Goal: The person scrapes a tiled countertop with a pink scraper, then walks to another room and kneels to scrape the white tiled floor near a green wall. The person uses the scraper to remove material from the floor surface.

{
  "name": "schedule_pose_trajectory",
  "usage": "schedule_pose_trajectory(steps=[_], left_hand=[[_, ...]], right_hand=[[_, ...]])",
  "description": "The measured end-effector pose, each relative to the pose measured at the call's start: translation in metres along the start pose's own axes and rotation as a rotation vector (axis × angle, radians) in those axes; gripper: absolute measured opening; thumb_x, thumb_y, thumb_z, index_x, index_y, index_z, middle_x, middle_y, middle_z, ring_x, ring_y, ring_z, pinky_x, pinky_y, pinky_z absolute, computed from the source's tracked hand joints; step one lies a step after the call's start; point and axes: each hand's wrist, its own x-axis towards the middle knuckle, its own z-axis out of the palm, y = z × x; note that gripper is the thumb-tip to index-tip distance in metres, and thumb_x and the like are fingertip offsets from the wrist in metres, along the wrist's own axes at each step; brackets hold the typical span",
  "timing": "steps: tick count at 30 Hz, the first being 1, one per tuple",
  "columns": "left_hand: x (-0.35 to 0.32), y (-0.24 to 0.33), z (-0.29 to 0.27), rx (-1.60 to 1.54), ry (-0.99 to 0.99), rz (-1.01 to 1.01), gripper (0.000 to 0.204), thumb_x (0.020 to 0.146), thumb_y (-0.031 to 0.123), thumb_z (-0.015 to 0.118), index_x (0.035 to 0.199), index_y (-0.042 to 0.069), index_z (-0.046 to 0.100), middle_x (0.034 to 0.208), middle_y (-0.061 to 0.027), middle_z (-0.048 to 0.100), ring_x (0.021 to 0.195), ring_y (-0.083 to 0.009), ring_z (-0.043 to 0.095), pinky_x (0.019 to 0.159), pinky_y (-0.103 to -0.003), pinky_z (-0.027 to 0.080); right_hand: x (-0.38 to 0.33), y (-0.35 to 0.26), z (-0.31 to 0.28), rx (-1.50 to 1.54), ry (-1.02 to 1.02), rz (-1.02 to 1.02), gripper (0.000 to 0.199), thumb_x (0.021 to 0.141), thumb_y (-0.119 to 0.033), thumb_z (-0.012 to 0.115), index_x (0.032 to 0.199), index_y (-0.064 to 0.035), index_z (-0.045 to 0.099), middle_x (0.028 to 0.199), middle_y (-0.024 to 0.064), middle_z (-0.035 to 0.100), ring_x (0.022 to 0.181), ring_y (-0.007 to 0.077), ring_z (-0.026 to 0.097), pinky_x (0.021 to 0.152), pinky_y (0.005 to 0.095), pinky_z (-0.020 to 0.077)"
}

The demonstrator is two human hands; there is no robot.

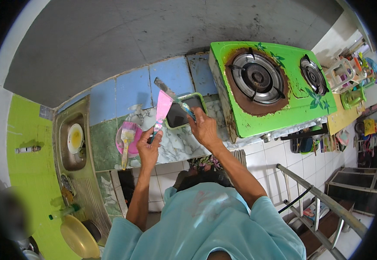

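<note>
My left hand (148, 149) is closed around the handle of a scraper with a wide, flared pink blade (164, 106), held upright over the counter. My right hand (205, 130) grips a putty knife (180, 103) with a blue, stained handle. Its dull metal blade slants up to the left and crosses the top of the pink blade, seemingly touching it. Behind the two tools lies a dark rectangular tray with a pale green rim (184, 126). Left of my left hand stands a pink bowl (133, 150), with a paint-stained brush (127, 138) resting across it.
A green two-burner gas stove (257, 115) stands at the right of the marble-patterned counter (175, 147). On the left is a metal sink (59, 143) with a white bowl (75, 130) in it. A gold basin (78, 238) sits lower left; metal rails (322, 199) rise at the right.
</note>
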Motion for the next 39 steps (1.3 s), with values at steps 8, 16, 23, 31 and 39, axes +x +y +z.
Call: schedule_pose_trajectory(steps=[8,16,23,31,39], left_hand=[[-0.016,-0.010,-0.011,0.011,0.023,0.022,0.027,0.085,0.013,0.069,0.109,0.001,0.064,0.084,-0.0008,0.057,0.062,-0.0039,0.051,0.050,-0.019,0.044],[-0.031,-0.010,-0.021,-0.075,0.029,-0.038,0.025,0.086,0.009,0.066,0.110,0.003,0.061,0.088,-0.0013,0.058,0.061,-0.0038,0.050,0.051,-0.019,0.043],[-0.054,0.009,0.005,-0.108,-0.116,0.050,0.024,0.088,0.003,0.057,0.111,0.000,0.052,0.088,-0.0031,0.055,0.068,-0.0078,0.053,0.056,-0.020,0.043],[-0.101,0.042,0.101,-0.234,-0.437,0.171,0.027,0.083,0.005,0.054,0.108,-0.003,0.047,0.099,-0.0108,0.052,0.086,-0.0154,0.054,0.074,-0.028,0.048],[-0.157,0.070,0.226,-0.199,-0.870,0.166,0.042,0.085,0.013,0.061,0.118,-0.003,0.041,0.112,-0.0137,0.052,0.102,-0.0183,0.051,0.082,-0.029,0.045]], right_hand=[[-0.001,0.015,0.016,-0.083,-0.067,0.315,0.023,0.086,-0.013,0.057,0.103,-0.0031,0.046,0.089,0.0221,0.061,0.071,0.0451,0.059,0.062,0.0522,0.0461],[-0.045,0.031,0.054,0.020,0.071,0.389,0.030,0.087,-0.018,0.057,0.104,0.0058,0.051,0.095,0.0296,0.056,0.081,0.0455,0.058,0.073,0.0500,0.0468],[-0.064,0.022,0.035,-0.378,-0.070,0.344,0.038,0.083,-0.023,0.058,0.110,0.0041,0.056,0.109,0.0220,0.054,0.099,0.0346,0.055,0.074,0.0446,0.0482],[-0.113,-0.022,-0.106,0.920,-0.135,0.451,0.039,0.087,-0.032,0.065,0.110,-0.0019,0.059,0.092,0.0083,0.059,0.083,0.0137,0.057,0.071,0.0316,0.0476],[-0.166,0.054,-0.196,0.903,0.323,0.674,0.024,0.096,-0.023,0.054,0.104,-0.0004,0.059,0.091,0.0008,0.059,0.087,0.0075,0.051,0.078,0.0254,0.0443]])
